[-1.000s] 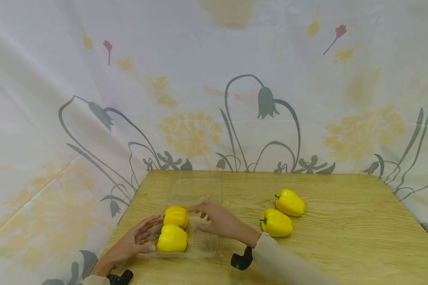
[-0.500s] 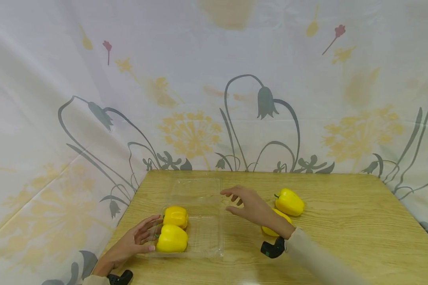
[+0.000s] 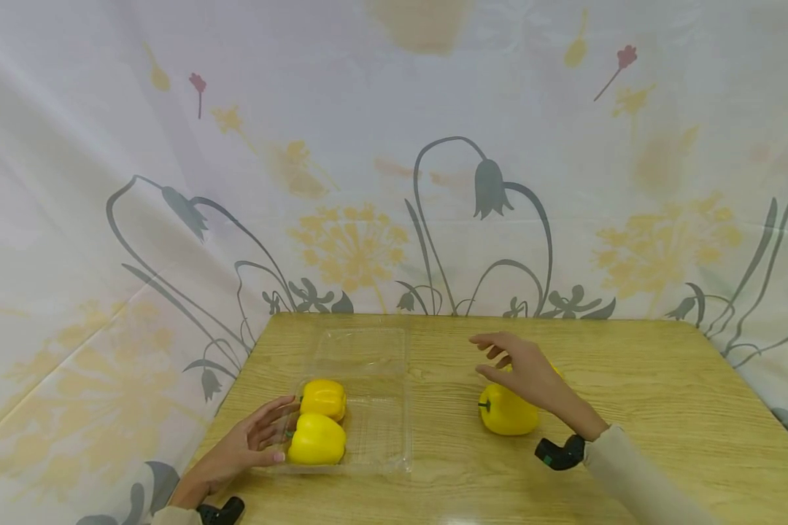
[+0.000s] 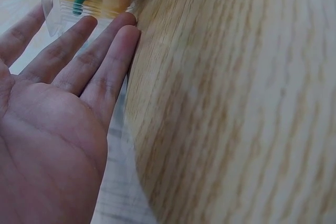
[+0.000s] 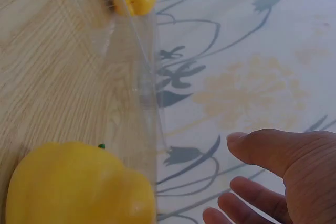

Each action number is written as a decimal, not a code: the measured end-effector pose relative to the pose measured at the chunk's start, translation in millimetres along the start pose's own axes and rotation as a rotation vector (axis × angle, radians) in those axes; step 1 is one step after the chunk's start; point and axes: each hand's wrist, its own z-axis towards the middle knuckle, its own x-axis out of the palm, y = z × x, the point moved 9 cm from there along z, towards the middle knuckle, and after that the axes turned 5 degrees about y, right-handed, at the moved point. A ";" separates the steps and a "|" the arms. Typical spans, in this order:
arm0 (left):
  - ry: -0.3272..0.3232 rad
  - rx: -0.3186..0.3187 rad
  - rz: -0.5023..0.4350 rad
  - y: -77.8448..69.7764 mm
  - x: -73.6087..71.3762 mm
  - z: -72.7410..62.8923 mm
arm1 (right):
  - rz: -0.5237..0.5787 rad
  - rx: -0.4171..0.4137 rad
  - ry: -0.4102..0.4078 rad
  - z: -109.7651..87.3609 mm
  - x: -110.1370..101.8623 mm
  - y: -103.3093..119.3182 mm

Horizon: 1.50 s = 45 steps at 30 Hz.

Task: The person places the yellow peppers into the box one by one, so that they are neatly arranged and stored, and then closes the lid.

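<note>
A clear plastic clamshell box (image 3: 379,437) lies with its lid folded back on the table. Two yellow bell peppers, a far one (image 3: 324,399) and a near one (image 3: 317,440), sit in its left half. My left hand (image 3: 246,446) is at the box's left side; in the left wrist view its fingers (image 4: 113,59) reach straight toward the ribbed wall. Over two more bell peppers at the right hovers my right hand (image 3: 524,370), fingers loosely bent, holding nothing. The nearer pepper (image 3: 507,413) shows its green stem; the farther one (image 3: 557,370) is mostly hidden behind the hand.
A wooden table (image 3: 643,408) carries everything. Its back edge meets a pale curtain (image 3: 368,146) printed with flowers. The raised lid (image 3: 361,350) lies behind the box's tray. Each wrist wears a black camera, such as the right one (image 3: 560,453).
My right hand has left the side of the peppers in the box and moved right, over the two loose bell peppers. My left hand and the box have stayed put.
</note>
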 end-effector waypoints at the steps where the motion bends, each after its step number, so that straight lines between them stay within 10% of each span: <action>1: 0.000 0.000 -0.001 -0.2 0.1 0.1 | -0.002 0.009 -0.009 -2.7 -3.6 -4.8; 20: 0.029 0.009 -0.025 -0.7 1.2 2.0 | -0.093 0.194 -0.119 -47.9 -50.0 -70.7; 45: 0.001 -0.027 -0.017 2.4 -0.7 0.1 | -0.130 0.249 0.011 -55.1 -26.3 -109.8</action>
